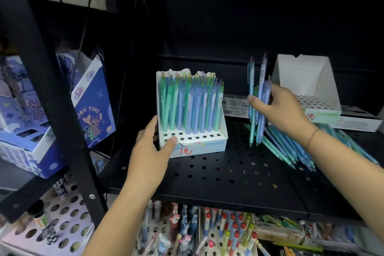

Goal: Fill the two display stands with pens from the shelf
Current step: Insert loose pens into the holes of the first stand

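The left hand [149, 151] gripped the first stand [203, 145], nearly full, front holes still bare. The right hand [284, 110] clutched a bunch of pens [258, 97]. Loose pens [291, 147] littered the shelf [228, 172]; the second stand [307, 81] looked empty. Roughly halfway, I'd judge.

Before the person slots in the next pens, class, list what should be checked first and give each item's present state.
1. Left hand steadies the nearly full white cardboard stand: ok.
2. Its front rows of holes are free: ok.
3. Right hand grips a bunch of blue and green pens: ok.
4. Second white cardboard stand filled: not ok, holes empty.
5. Loose pens lie on the black perforated shelf: ok.
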